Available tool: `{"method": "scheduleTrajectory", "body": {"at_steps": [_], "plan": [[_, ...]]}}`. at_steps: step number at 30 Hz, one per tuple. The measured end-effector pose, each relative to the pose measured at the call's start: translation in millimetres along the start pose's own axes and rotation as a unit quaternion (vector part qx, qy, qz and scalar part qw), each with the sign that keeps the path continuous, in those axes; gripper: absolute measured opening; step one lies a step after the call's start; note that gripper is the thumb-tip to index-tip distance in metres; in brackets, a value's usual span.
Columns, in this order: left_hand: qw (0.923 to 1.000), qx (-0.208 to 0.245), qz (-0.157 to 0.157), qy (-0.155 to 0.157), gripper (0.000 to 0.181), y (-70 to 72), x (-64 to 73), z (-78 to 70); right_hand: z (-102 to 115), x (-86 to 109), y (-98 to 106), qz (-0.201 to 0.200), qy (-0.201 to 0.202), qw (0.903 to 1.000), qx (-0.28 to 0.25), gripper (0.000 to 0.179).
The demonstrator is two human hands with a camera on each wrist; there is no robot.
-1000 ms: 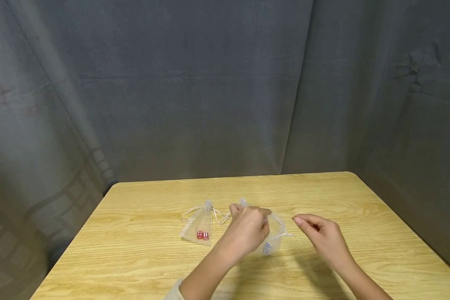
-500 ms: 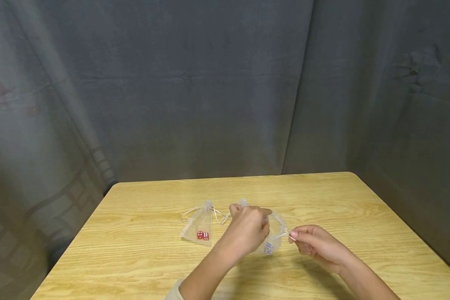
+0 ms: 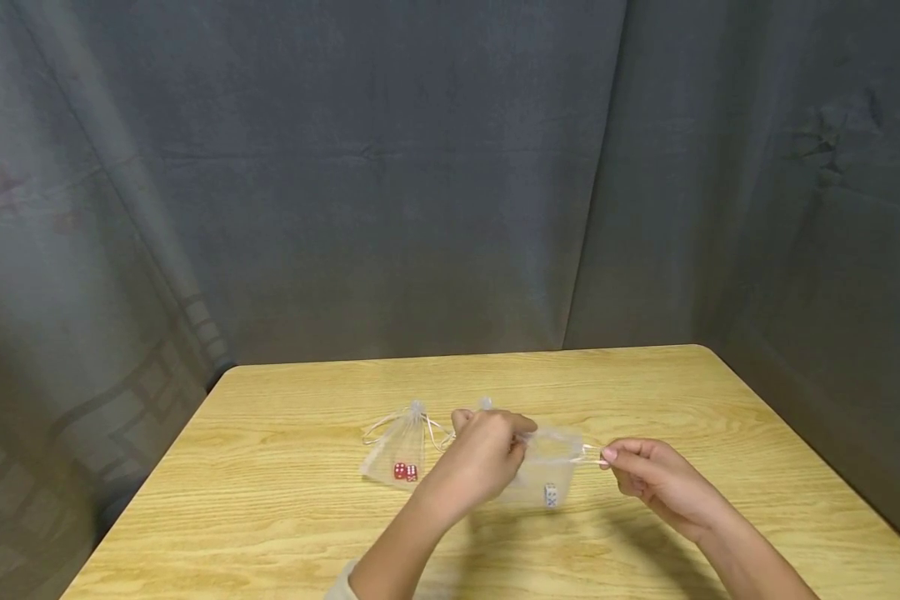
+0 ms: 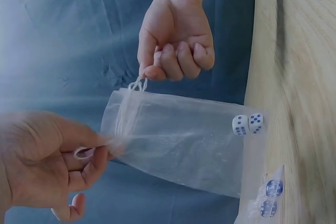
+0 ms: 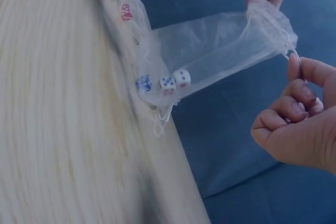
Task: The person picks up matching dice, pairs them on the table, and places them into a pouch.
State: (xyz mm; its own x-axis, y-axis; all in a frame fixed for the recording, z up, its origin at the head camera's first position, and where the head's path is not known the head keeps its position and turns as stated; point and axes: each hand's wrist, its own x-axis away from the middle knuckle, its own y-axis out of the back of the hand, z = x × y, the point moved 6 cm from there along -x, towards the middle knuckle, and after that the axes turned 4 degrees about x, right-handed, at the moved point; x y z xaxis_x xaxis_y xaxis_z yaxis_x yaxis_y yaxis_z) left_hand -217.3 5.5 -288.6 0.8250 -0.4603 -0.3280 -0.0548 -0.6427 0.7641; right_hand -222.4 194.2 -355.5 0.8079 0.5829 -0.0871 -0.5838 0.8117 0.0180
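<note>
A sheer white drawstring pouch (image 4: 178, 135) hangs between my hands, with two white dice (image 4: 248, 124) at its bottom. My left hand (image 3: 482, 454) pinches the pouch near its mouth on the left side; a small string loop shows by the fingers in the left wrist view. At the opposite side, my right hand (image 3: 663, 483) pinches the white drawstring (image 3: 592, 455) between thumb and index finger, its other fingers curled. The string is drawn out from the pouch's edge toward that hand. In the head view my left hand covers part of the pouch.
On the wooden table (image 3: 307, 517), a second sheer pouch (image 3: 395, 450) with red dice (image 3: 405, 472) lies to the left. A third pouch, mostly behind my left hand, contains translucent blue dice (image 4: 272, 198). Grey curtains (image 3: 390, 183) stand beyond the table.
My right hand came in to the drawstring, took hold of it and pulled it rightward. The pouch's mouth, round before, now looks flatter and stretched. My left hand shifted slightly left.
</note>
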Motion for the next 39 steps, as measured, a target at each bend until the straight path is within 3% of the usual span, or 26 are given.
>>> {"method": "scheduleTrajectory", "body": {"at_steps": [6,14,17,27,34,39], "plan": [[0.9999,-0.002,-0.001,-0.014,0.022,0.5,0.8,0.6,7,2.5,4,-0.011,0.023,0.9997,-0.008,0.035],[0.9948,-0.006,-0.099,-0.025,0.013,9.1,0.7,1.1,12,4.3,9,-0.043,0.039,0.9983,-0.007,0.035],[0.9924,-0.001,-0.121,-0.019,0.012,11.3,0.9,2.8,14,4.8,11,-0.059,0.043,0.9973,-0.001,0.034],[0.9895,-0.006,-0.144,-0.013,0.016,13.8,0.6,8.9,18,7.6,22,-0.132,0.061,0.9893,-0.017,0.033],[0.9869,-0.034,-0.155,-0.026,0.01,15.0,1.9,10.9,18,14.5,32,-0.203,0.063,0.9771,0.008,0.03],[0.982,-0.065,-0.174,-0.034,0.005,15.2,2.7,12.7,18,20.8,40,-0.279,0.066,0.9575,0.032,0.027]]}}
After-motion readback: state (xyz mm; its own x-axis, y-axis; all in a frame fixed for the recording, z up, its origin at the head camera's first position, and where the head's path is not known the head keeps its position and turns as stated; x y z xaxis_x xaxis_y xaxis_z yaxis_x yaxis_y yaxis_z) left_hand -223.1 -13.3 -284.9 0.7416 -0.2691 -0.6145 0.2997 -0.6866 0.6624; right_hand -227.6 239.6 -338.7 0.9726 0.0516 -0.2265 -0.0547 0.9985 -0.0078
